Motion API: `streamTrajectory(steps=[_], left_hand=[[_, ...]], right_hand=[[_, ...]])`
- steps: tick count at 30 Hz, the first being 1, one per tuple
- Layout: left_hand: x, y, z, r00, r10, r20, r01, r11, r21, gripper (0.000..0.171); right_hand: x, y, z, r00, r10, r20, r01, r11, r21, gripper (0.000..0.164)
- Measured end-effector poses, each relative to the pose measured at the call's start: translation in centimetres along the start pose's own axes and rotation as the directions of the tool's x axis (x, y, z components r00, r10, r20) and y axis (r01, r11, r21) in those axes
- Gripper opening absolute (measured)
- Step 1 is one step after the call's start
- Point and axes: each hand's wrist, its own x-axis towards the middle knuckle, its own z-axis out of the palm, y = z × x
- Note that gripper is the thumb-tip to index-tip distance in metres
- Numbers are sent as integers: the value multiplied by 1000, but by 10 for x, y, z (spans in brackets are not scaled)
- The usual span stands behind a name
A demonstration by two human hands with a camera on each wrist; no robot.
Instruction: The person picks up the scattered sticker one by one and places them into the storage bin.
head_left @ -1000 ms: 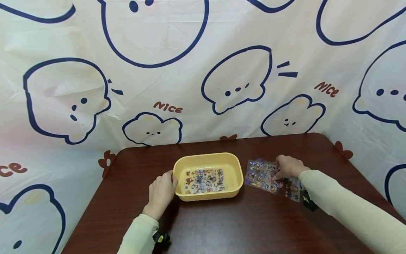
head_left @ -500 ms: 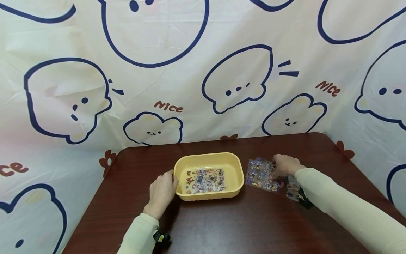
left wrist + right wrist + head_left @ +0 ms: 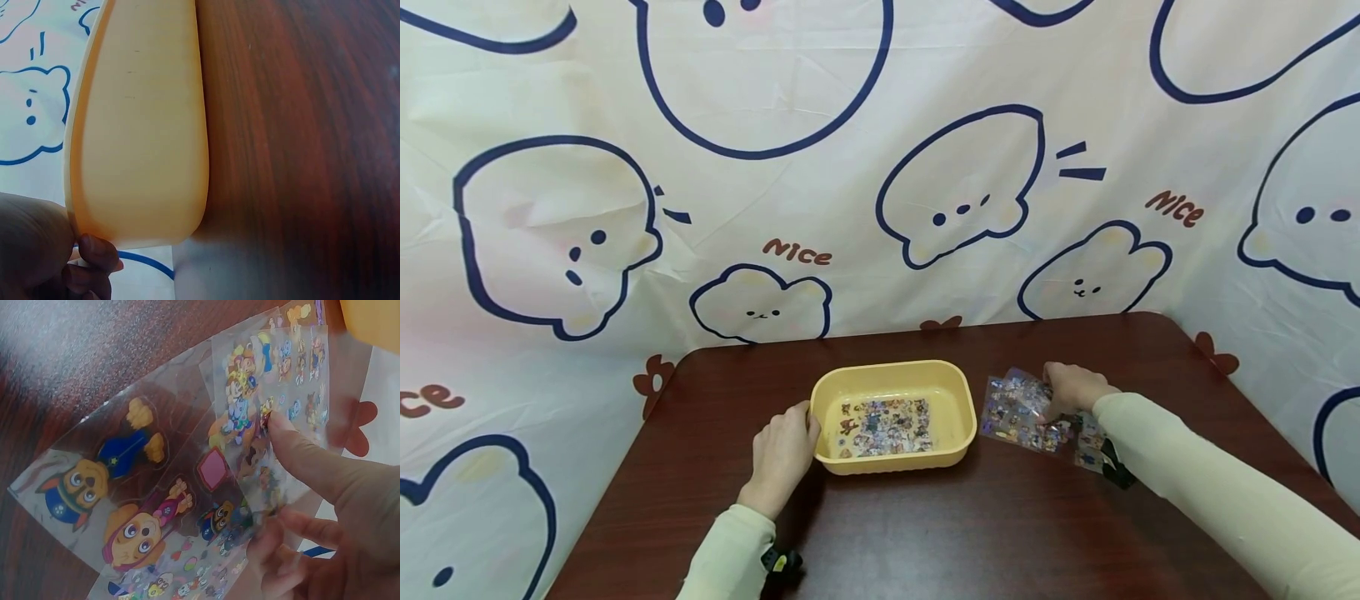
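A yellow plastic basin (image 3: 951,458) stands on the table, with sticker sheets (image 3: 891,427) lying flat inside it. My left hand (image 3: 781,454) grips the basin's left rim, its fingertips curled at the corner in the left wrist view. To the right of the basin, several transparent sticker sheets (image 3: 1011,412) overlap on the table under my right hand (image 3: 1075,390). In the right wrist view, that hand's thumb presses on the top of a sheet with small cartoon dogs (image 3: 300,362) while its fingers curl beneath. Larger puppy stickers (image 3: 134,540) show on sheets below.
The dark red-brown wooden table (image 3: 917,533) has rounded far corners. Behind it and at both sides hangs a pale cloth (image 3: 850,200) printed with blue-outlined cartoon animals. Each wrist wears a black strap (image 3: 781,560) over a pale sleeve.
My right hand has shifted slightly left and away from me over the sheets. The lower right sheets have moved a little with it. My left hand and the basin stay in place.
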Motion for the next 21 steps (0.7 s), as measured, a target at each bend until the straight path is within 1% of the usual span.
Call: streamTrajectory(steps=[4,9,14,21], left_hand=[[0,0,0,1000,2,-5,-2,1000,3,28],[0,0,1,1000,4,-10,-4,1000,4,27],[0,-1,2,1000,2,-9,-2,1000,6,27],[0,0,2,1000,5,-15,-5,1000,8,22]], right_hand=[[0,0,1,1000,11,-3,-11,1000,21,76],[0,0,1,1000,21,-19,-21,1000,12,73],[-1,4,3,999,4,-42,-4,1000,9,67],[0,10,7,998,1,-58,1,999,34,69]])
